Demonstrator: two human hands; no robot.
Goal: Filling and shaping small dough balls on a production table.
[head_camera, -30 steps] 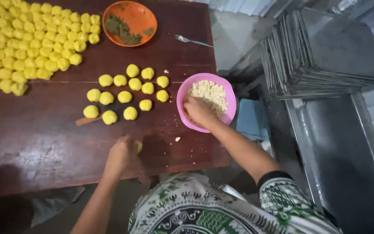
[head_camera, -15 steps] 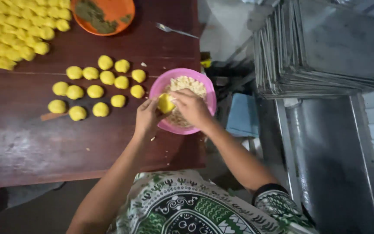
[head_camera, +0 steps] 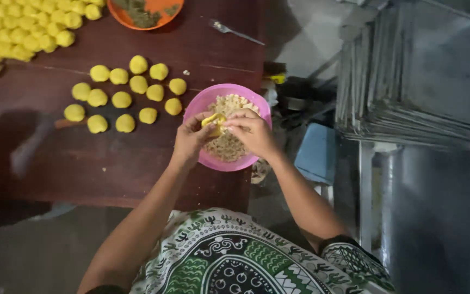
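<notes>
A small piece of yellow dough (head_camera: 214, 122) is pinched between the left hand (head_camera: 190, 139) and the right hand (head_camera: 252, 132), flattened and slightly cupped, its upper edge showing between the fingertips. It is held just above the pink bowl (head_camera: 203, 101), a round plastic bowl standing upright at the right edge of the dark wooden table (head_camera: 110, 163). Inside the bowl lies a pale, crumbly filling (head_camera: 229, 147), heaped loosely and partly hidden under both hands.
</notes>
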